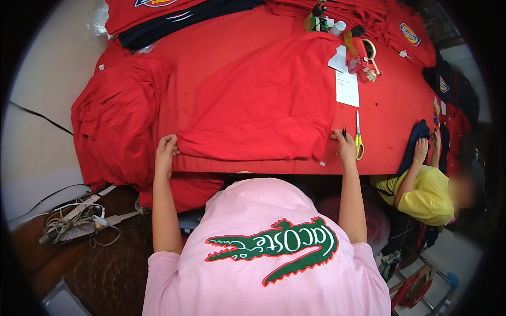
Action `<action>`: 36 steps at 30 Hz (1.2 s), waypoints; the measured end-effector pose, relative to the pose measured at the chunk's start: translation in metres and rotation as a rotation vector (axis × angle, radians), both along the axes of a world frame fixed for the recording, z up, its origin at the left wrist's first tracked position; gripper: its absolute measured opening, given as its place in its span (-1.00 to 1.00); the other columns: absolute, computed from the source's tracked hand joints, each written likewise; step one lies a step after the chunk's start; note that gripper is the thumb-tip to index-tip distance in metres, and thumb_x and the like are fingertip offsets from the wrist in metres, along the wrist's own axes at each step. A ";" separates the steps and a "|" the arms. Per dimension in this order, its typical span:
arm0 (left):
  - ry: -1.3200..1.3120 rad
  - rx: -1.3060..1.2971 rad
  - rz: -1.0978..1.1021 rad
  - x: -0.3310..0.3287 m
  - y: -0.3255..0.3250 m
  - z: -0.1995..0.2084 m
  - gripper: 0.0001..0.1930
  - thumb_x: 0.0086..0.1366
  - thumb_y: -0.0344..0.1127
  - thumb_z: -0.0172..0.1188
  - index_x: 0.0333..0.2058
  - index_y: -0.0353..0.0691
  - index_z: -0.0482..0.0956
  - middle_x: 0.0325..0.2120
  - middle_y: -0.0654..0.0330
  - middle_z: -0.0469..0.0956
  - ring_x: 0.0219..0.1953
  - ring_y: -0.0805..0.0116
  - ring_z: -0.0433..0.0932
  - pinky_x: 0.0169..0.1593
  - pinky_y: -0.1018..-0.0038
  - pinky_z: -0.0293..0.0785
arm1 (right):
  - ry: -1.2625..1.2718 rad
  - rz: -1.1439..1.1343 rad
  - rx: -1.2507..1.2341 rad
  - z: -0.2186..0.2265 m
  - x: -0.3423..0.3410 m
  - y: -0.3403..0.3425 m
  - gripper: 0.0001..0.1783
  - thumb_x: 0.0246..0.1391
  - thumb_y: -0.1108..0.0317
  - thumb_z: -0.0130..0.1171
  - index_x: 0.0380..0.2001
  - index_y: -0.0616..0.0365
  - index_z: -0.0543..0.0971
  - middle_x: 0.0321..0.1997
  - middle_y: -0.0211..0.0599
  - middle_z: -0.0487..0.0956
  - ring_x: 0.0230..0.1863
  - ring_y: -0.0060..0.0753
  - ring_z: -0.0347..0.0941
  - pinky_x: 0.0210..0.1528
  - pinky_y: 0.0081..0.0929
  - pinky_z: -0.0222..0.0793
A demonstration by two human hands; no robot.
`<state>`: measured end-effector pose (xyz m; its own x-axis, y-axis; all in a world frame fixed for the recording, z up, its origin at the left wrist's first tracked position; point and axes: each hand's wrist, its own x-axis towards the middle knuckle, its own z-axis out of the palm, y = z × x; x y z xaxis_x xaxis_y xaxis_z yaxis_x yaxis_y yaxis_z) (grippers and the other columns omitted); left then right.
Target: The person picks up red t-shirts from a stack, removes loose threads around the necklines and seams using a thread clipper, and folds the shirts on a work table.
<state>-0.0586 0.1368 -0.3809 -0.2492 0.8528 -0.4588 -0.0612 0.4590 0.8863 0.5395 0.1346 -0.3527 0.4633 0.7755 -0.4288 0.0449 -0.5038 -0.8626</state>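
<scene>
A red garment lies spread on the red-covered table, its near edge close to the table's front. My left hand is closed on the garment's near left corner, pinching the cloth between thumb and fingers. Just off its right edge, my right hand is closed around small black tweezers, their two thin tips pointing away from me. Whether its fingertips also touch the cloth, I cannot tell. Right beside that hand lie scissors with yellow-green handles, blades pointing to the far side.
Red garments are heaped at the left, with more piled along the far edge. Paper sheets, a red tape dispenser and a pen holder stand behind the scissors. A co-worker in yellow handles dark cloth at the right. Cables lie at lower left.
</scene>
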 end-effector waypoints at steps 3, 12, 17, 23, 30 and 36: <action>-0.057 0.043 0.075 0.003 -0.005 -0.001 -0.62 0.50 -0.14 0.13 0.15 -0.23 0.50 -0.17 0.21 0.59 -0.21 0.46 0.57 -0.08 0.48 0.54 | -0.058 0.001 0.046 -0.023 -0.002 -0.010 -0.69 0.26 0.15 0.34 -0.07 0.12 0.64 -0.39 -0.42 0.61 -0.67 -0.77 0.21 -0.66 -0.65 0.09; -0.073 0.113 -0.110 0.017 0.000 0.019 -0.54 0.45 -0.38 -0.06 0.29 -0.09 0.47 -0.06 0.25 0.61 -0.12 0.48 0.59 -0.02 0.50 0.52 | -0.463 0.084 0.215 -0.041 -0.023 0.007 -0.60 0.15 0.15 0.47 -0.21 0.29 0.61 -0.39 -0.46 0.54 -0.37 -0.56 0.32 -0.27 -0.51 0.33; 0.128 0.176 -0.239 0.019 0.009 0.007 -0.60 0.37 -0.41 0.26 0.18 -0.16 0.56 -0.05 0.30 0.51 -0.06 0.44 0.47 0.10 0.58 0.39 | -0.503 0.166 0.229 -0.047 -0.012 0.016 -0.62 0.21 0.16 0.41 -0.19 0.27 0.56 -0.40 -0.47 0.53 -0.41 -0.57 0.33 -0.30 -0.51 0.34; -0.020 0.132 -0.191 0.021 0.007 0.031 -0.86 0.40 -0.29 0.31 -0.23 -0.24 0.62 -0.11 0.28 0.58 -0.01 0.47 0.49 0.17 0.51 0.34 | 0.077 -0.097 0.170 0.013 -0.013 0.031 -0.82 0.32 0.21 0.29 -0.15 -0.01 0.56 -0.60 -0.65 0.29 -0.68 -0.78 0.10 -0.62 -0.62 0.06; -0.587 0.292 0.021 0.044 0.010 0.101 -0.90 0.46 -0.29 0.27 -0.24 -0.15 0.68 -0.35 0.34 0.67 -0.24 0.58 0.61 -0.03 0.54 0.49 | -0.132 -0.076 0.359 0.032 0.030 0.036 -0.79 0.37 0.25 0.24 -0.37 -0.05 0.47 -0.65 -0.72 0.21 -0.74 -0.84 0.00 -0.68 -0.64 -0.10; -0.189 0.240 -0.081 0.059 0.032 0.151 -0.65 0.39 -0.18 0.37 -0.58 -0.13 0.56 -0.58 0.51 0.41 -0.48 0.71 0.29 -0.34 0.62 0.25 | -0.619 0.091 0.374 -0.008 0.029 0.023 -0.73 0.38 0.33 0.19 0.02 0.28 0.61 -0.14 -0.24 0.67 -0.18 -0.48 0.59 -0.06 -0.49 0.52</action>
